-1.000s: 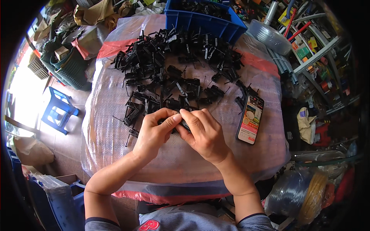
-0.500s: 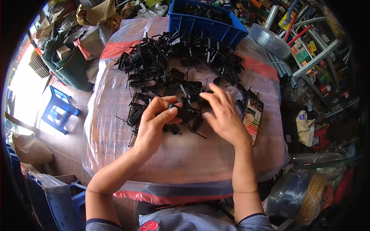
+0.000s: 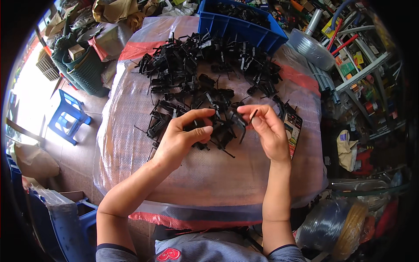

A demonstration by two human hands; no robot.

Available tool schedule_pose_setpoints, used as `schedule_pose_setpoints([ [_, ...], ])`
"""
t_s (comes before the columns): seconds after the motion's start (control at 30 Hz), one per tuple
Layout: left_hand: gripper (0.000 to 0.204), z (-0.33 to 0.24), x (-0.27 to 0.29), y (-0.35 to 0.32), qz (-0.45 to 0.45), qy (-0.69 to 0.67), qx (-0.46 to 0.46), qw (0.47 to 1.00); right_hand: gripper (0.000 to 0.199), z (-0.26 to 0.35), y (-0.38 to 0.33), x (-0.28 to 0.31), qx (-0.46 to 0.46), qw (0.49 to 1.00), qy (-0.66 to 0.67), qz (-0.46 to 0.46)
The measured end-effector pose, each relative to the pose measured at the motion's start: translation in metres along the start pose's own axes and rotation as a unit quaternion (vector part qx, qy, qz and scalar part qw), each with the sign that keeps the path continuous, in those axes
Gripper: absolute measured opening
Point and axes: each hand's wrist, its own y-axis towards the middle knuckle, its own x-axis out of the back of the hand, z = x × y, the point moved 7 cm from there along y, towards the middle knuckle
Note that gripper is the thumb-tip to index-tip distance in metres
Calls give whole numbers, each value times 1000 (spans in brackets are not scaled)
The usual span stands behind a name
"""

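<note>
My right hand (image 3: 271, 135) pinches a small black plastic part (image 3: 238, 118) at its fingertips; a thin dark end sticks up by the thumb. Facing it, my left hand (image 3: 181, 139) has its fingers curled toward the thumb. Something dark shows inside that curl, but whether it is held or lies behind I cannot make out. Beyond and under both hands spreads a large heap of similar black parts (image 3: 174, 72) with thin rods, lying on a surface covered with woven plastic sheet (image 3: 218, 179).
A blue bin (image 3: 262, 37) with more black parts stands at the far edge. A phone-like flat item (image 3: 293, 131) lies right of my right hand. On the left floor are a blue stool (image 3: 70, 115) and stacked green baskets (image 3: 85, 72); cluttered shelving (image 3: 362, 72) lines the right.
My right hand has gone from spread fingers to a pinch on a black part. My left hand has shifted slightly right. The whole view has moved a little.
</note>
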Motion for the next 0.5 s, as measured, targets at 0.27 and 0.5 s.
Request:
schedule_pose_setpoints([
  [0.27,22,1,4,-3,-24,103,-5,994,19,2,-7,-34,22,995,95,-17],
  [0.5,28,-1,3,-6,-40,166,-61,983,15,9,-10,-45,119,983,-139,-26],
])
